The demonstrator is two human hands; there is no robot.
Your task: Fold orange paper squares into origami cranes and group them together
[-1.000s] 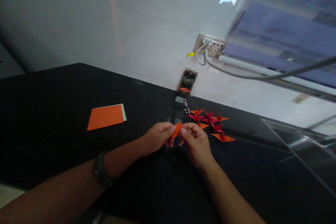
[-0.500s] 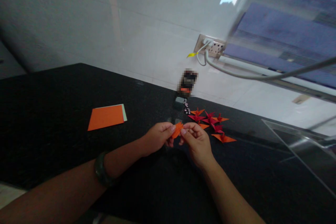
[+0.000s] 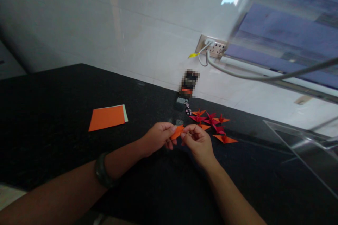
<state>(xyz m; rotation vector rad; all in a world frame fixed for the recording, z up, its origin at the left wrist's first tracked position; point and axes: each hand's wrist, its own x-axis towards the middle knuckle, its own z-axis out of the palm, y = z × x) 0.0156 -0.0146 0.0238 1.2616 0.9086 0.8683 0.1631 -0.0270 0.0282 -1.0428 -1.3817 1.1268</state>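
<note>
My left hand (image 3: 157, 136) and my right hand (image 3: 198, 143) meet just above the counter (image 3: 52, 112), and both grips are closed on one small folded orange paper (image 3: 177, 132); thumb and fingertips of each hand pinch an end of it. A second ago the piece stood steeper between my fingers; now it lies flatter, slanting from my left thumb up toward my right fingertips, and my right fingers have curled in tighter over their end. My hands themselves have hardly shifted, so I judge the change to be a turn and squeeze of the paper inside the grip, the folding going on in the air and not on the counter.

Just beyond my right grip lies a cluster of red and orange paper cranes (image 3: 211, 119); one orange crane (image 3: 225, 139) sits apart, to the right of my right hand. Well to the left of my left grip lies a flat stack of orange paper sheets (image 3: 106, 117); a dark bangle (image 3: 101, 175) circles my left wrist.
</note>
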